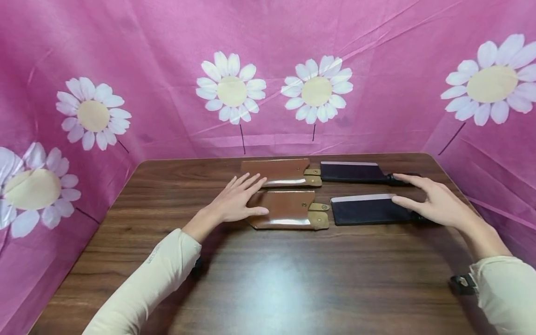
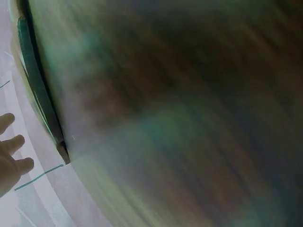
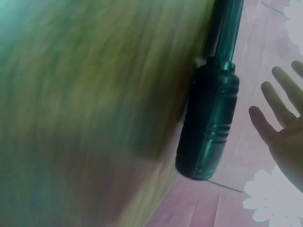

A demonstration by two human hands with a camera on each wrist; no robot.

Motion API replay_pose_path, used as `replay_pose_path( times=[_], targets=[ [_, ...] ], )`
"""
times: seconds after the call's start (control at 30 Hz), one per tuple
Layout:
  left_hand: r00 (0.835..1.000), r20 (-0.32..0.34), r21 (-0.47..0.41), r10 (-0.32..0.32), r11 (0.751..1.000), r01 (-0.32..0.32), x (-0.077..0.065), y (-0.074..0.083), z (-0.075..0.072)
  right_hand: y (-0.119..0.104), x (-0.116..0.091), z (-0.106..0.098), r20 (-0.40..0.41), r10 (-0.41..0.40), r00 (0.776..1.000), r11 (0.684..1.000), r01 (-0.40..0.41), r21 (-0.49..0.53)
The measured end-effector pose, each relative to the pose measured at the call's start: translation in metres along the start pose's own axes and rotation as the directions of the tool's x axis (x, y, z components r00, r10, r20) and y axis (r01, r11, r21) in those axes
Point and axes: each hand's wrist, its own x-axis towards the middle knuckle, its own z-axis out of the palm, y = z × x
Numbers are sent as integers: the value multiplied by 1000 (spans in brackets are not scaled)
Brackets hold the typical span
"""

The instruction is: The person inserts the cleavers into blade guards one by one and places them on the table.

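Two brown leather cleaver sheaths lie one behind the other near the back of the table, a far sheath and a near sheath, each with a tan snap strap. To their right lie a far cleaver and a near cleaver, both dark-bladed with a pale edge strip. My left hand, fingers spread, is over the left ends of the sheaths. My right hand is above the handle ends with fingers extended, covering much of the near handle. The right wrist view shows a ridged black handle apart from the fingers.
The brown wood-grain table has rounded back corners. Pink cloth printed with white daisies hangs behind and at both sides of it. A dark band is at the right wrist.
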Motion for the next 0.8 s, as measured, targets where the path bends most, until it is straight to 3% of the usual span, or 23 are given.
replay_pose_path(
  times=[0.2, 0.47, 0.7, 0.8],
  targets=[
    [999, 37, -21, 27, 999, -27, 4, -1, 2, 14, -4, -3, 14, 32, 999, 999, -33, 35],
    [992, 120, -23, 41, 999, -39, 10, 1, 5, 39, -13, 1, 84, 62, 995, 983, -76, 169],
    [988, 152, -44, 16, 999, -9, 10, 2, 8, 42, -16, 3, 102, 18, 995, 991, -31, 132],
    [983, 183, -55, 17, 998, -7, 11, 3, 9, 43, -15, 1, 120, 40, 992, 993, -53, 108]
  ],
)
